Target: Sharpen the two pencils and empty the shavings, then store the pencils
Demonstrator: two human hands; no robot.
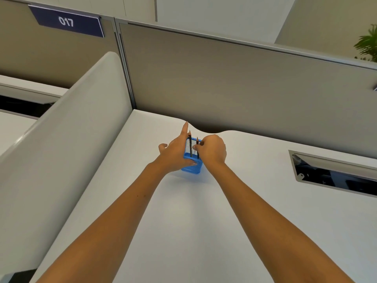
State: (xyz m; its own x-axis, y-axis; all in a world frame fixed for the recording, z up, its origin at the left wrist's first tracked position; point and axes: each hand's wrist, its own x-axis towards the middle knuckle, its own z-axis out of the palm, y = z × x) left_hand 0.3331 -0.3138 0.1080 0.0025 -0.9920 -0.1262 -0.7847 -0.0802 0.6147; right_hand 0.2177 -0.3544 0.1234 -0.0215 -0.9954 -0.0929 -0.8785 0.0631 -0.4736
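A blue mesh pencil holder [192, 168] stands on the white desk [183, 211] near its far edge. Two dark pencils stand upright in it with their tips up: the left pencil [190, 144] and the right pencil [197, 147]. My left hand [175, 154] wraps the holder's left side, its index finger stretched out beyond the rim. My right hand [212, 152] pinches the right pencil between thumb and fingertips at the holder's rim. No sharpener is in view.
Grey partition panels [224, 82] close the desk at the back, and a white rounded divider [71, 129] stands on the left. An open cable slot [334, 172] is set into the desk at the right. A green plant [368, 43] shows at the far right.
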